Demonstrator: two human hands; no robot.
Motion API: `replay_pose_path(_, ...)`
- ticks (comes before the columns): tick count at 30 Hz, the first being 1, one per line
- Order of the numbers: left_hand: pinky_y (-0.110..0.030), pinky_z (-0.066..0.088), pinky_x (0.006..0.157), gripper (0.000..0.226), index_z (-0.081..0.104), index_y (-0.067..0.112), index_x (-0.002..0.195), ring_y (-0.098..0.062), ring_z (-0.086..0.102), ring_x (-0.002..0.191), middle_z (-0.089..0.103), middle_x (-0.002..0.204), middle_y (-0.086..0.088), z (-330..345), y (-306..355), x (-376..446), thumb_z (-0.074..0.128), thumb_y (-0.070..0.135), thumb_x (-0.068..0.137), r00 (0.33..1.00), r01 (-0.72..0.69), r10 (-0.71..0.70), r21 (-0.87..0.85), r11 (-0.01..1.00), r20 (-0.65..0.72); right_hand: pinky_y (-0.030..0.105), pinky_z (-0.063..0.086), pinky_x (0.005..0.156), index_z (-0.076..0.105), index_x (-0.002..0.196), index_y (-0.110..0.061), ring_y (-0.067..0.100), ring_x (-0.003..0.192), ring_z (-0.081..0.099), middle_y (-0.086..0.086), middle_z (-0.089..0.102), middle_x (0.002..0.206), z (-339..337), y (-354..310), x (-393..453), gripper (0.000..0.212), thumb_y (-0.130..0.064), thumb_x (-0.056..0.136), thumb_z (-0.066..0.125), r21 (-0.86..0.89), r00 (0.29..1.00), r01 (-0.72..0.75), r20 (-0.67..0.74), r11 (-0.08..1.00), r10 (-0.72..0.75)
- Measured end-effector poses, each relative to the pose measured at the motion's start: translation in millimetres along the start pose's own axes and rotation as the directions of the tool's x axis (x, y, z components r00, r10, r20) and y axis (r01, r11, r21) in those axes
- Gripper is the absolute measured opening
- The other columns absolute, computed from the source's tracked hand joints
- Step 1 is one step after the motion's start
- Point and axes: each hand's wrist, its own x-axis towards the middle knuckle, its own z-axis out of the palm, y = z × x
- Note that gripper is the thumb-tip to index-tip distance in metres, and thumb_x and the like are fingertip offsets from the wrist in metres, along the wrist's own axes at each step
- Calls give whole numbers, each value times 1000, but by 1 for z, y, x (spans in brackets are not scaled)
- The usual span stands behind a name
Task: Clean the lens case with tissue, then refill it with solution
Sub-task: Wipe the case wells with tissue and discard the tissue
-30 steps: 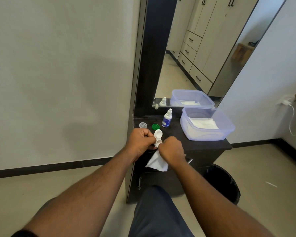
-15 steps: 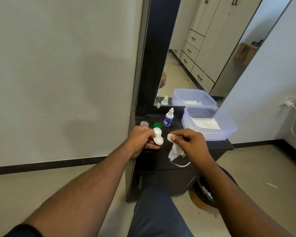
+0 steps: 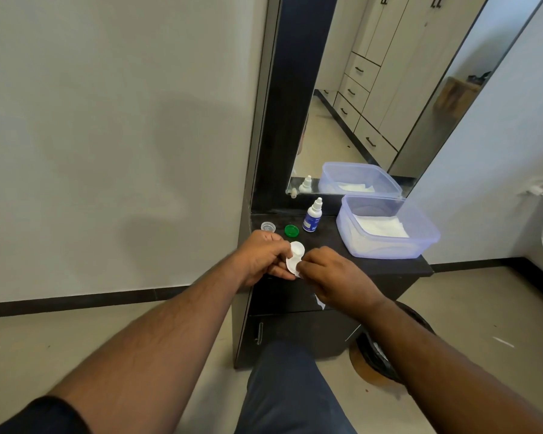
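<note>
The white plastic double-cup lens case (image 3: pixel 295 256) is held above the dark worktop (image 3: pixel 386 266), left hand (image 3: pixel 261 258) fingers curled round it. Right hand (image 3: pixel 333 277) fingers pinch a mostly hidden white tissue (image 3: pixel 300 273) against it. A green round cap (image 3: pixel 291 230) and a small white solution bottle (image 3: pixel 312 215) stand behind.

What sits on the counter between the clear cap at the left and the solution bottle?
The green cap lies between the clear cap and the solution bottle, apart from both, on the dark counter. The head view shows it.
</note>
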Motion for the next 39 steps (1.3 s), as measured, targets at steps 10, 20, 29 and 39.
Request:
replay_pose_path(10, -33, 61, 61, 5, 61, -3, 75, -27, 73, 71, 71, 87, -22, -1, -10, 0, 62, -3, 80, 994, -68, 56, -132, 989, -94, 29, 51, 53, 71, 79, -7, 19, 63, 60, 8, 67, 74, 11, -8, 8, 11, -16, 75, 77, 18, 996, -62, -68, 998, 63)
replay_pose_path(20, -27, 60, 58, 21, 58, 4, 62, -25, 73, 72, 72, 78, -19, 1, -14, -1, 63, -5, 81, 988, -116, 98, -153, 981, -123, 30, 51, 59, 72, 80, -7, 17, 66, 58, 7, 65, 73, 28, -21, 6, 8, -15, 82, 71, 200, 914, -331, -175, 922, 366)
replay_pose_path(29, -28, 61, 65, 8, 60, -3, 73, -25, 70, 71, 67, 82, -24, 4, -18, -3, 62, -6, 81, 983, -156, 132, -193, 969, -128, 26, 50, 66, 73, 80, -4, 16, 69, 61, 6, 67, 76, 30, -39, 13, 5, -7, 82, 69, 495, 680, -526, -244, 692, 691)
replay_pose_path(39, -30, 48, 57, 17, 62, -12, 74, -23, 55, 63, 61, 69, -19, 3, -27, 2, 70, 3, 78, 953, -236, 235, 20, 972, -188, 37, 58, 70, 69, 69, -11, 16, 68, 64, 4, 69, 71, 38, -68, 36, 13, -2, 78, 71, 935, 79, -332, 158, -124, 984)
